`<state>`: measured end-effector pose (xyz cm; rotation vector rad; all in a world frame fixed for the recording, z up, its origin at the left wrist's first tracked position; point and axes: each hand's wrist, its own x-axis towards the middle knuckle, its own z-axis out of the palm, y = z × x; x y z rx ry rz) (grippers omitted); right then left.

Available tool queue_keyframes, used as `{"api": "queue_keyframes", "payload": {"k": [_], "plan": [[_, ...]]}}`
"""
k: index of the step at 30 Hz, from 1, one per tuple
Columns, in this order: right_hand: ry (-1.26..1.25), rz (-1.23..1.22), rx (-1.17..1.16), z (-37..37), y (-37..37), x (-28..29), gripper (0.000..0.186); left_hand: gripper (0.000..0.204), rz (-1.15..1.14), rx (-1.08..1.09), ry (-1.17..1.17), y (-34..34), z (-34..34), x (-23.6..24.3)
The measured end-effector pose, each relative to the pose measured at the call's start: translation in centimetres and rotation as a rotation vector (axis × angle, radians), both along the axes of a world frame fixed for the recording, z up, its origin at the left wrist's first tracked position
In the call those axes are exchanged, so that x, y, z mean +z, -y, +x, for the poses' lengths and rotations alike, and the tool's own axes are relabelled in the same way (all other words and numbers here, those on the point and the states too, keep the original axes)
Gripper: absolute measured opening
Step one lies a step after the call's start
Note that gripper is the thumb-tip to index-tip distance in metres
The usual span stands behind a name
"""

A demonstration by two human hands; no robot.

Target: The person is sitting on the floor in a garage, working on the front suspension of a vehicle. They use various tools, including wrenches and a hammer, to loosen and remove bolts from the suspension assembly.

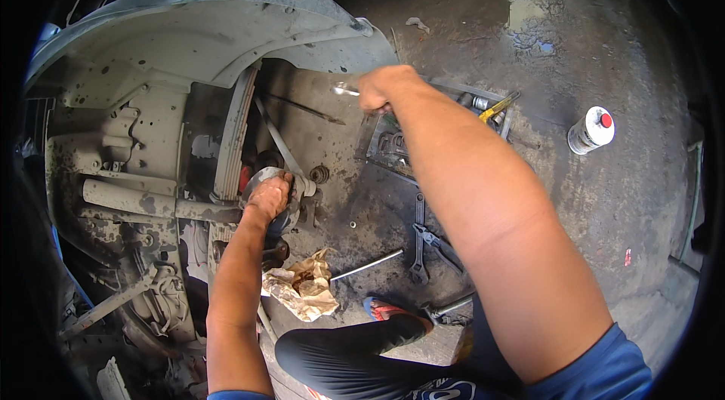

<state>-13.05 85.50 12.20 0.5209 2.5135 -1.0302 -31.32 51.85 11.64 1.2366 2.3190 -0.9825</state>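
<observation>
My left hand [270, 196] is closed over a round metal hub [260, 177] at the side of the vehicle's underbody. Its fingertips curl around the hub's upper edge and are partly hidden. Higher up, in front of the fender's edge, my right hand [386, 89] is a fist around a shiny metal tool [345, 89]. Only the bright end of this tool sticks out to the left, so its kind does not show. Below the fist lies a coil-shaped part [320, 174] on the floor, close to the hub.
A pale fender [226, 23] arches over the work. A metal tray [370, 145] with tools lies under my right forearm. An open-ended wrench [419, 238], a metal rod [368, 264] and crumpled brown paper [303, 287] are near my foot. A red-capped can [590, 132] stands right.
</observation>
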Motion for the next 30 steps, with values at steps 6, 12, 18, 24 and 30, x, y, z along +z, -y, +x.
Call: {"api": "queue_keyframes", "payload": {"k": [6, 12, 18, 24, 30], "plan": [[0.077, 0.039, -0.040, 1.9, -2.5, -0.9, 0.021, 0.043, -0.030, -0.154, -0.115, 1.2, 1.3, 0.0], [0.027, -0.182, -0.173, 1.1, -3.2, -2.1, 0.017, 0.041, -0.020, -0.095, -0.204, 1.8, 1.6, 0.5], [0.048, -0.121, -0.207, 0.7, -2.9, -2.1, 0.020, 0.042, -0.131, -0.245, -0.188, 1.2, 0.5, -0.2], [0.096, -0.115, -0.182, 1.0, -2.4, -1.8, 0.020, 0.047, -0.014, -0.167, -0.128, 1.7, 0.5, -1.0], [-0.039, -0.358, -0.104, -2.1, 0.7, 0.7, 0.027, 0.048, 0.052, 0.045, -0.210, 0.2, 2.6, -1.6]]}}
